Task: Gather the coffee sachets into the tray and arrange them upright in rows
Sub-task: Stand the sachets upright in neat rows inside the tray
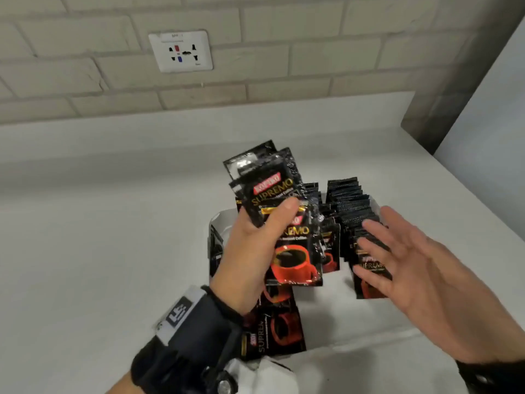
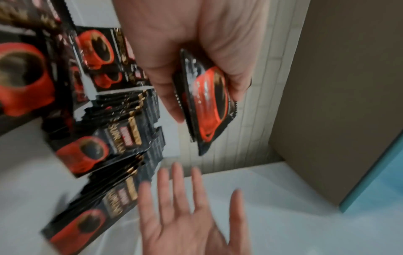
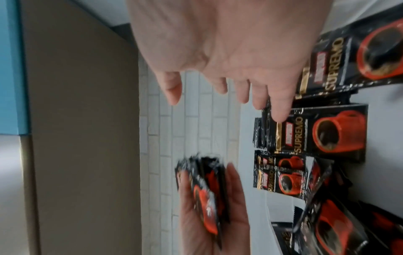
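Observation:
My left hand (image 1: 264, 231) grips a fanned bundle of several black coffee sachets (image 1: 272, 191) with red cups printed on them, raised above the left part of the white tray (image 1: 215, 223). In the left wrist view the same bundle (image 2: 209, 107) is pinched between thumb and fingers. My right hand (image 1: 397, 251) is open, fingers straight, hovering at the upright row of sachets (image 1: 350, 200) on the tray's right side. The right wrist view shows its fingertips (image 3: 281, 113) close to that row (image 3: 316, 134). More sachets (image 1: 272, 331) lie flat under my left wrist.
The tray sits on a white counter (image 1: 99, 223) against a pale brick wall with a socket plate (image 1: 180, 51). A grey pillar (image 1: 454, 81) stands at the back right, where the counter's right edge runs diagonally. Something white and crumpled (image 1: 255, 373) lies by my left wrist.

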Available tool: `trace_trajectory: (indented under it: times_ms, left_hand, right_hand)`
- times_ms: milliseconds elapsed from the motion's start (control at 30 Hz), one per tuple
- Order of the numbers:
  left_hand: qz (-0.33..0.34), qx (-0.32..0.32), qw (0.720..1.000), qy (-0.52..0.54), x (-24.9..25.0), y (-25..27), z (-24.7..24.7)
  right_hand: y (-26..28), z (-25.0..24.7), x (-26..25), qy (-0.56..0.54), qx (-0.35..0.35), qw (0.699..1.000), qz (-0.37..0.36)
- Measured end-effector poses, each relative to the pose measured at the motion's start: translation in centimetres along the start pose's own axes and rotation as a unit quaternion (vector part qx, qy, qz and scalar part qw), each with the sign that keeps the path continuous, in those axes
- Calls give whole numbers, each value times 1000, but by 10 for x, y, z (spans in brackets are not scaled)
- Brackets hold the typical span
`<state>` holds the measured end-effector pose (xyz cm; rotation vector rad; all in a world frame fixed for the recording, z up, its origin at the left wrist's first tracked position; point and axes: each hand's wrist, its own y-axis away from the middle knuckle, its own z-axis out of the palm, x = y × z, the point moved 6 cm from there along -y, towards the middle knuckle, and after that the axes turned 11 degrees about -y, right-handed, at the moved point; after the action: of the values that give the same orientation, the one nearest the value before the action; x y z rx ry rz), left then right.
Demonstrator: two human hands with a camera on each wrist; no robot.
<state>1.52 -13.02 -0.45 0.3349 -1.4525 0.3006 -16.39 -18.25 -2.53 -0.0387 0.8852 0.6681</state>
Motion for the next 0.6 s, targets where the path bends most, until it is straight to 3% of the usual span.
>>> trace_trajectory:
  times_ms: [100, 167, 267, 333, 400, 500, 600]
  left_hand:
    - [73, 78, 994, 15, 17, -1, -20]
    - [115, 94, 989, -10, 24, 1, -16]
    - [139, 63, 986, -66, 21, 8, 13]
    - [135, 35, 985, -102, 14, 12, 27]
    - [147, 24, 983, -111, 12, 13, 31]
    - [135, 52, 985, -89, 12, 8, 19]
    - [88, 54, 993, -48, 6, 5, 14]
  right_hand:
    - [1, -8, 4, -46, 21, 998, 33]
    - [-3, 0, 18, -67, 7, 994, 89]
    - [-9, 35, 33, -90, -86, 981, 152]
    - [-10, 58, 31, -105, -159, 970, 149]
    - [-11, 69, 29, -122, -189, 965, 138]
    - [-17, 64, 33, -126, -181, 966, 136]
    - [-27, 47, 29, -60, -114, 986, 103]
